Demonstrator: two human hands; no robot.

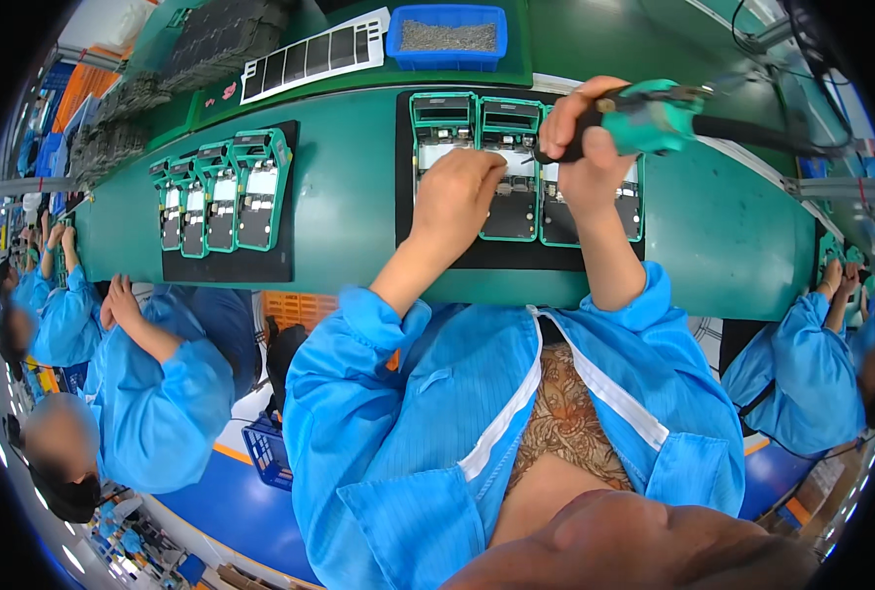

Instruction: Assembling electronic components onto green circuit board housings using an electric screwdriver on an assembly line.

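Note:
My right hand (590,147) is wrapped round a green and black power screwdriver (654,123), held tilted above the work. Its narrow tip points left toward my left hand (457,197). The fingers of my left hand are pinched together over the green-framed device housings; whatever they hold is too small or hidden to make out. Several of these housings (510,211) lie side by side on a black mat (516,256), with white and black parts inside. My hands and the screwdriver cover parts of them.
A blue bin (447,63) of small metal pieces, perhaps screws, stands at the back beside a white sheet with black rectangles (314,59). More green-framed housings (223,202) lie on another mat to the left. Dark stacked parts (221,44) are at far left. Co-workers sit on both sides.

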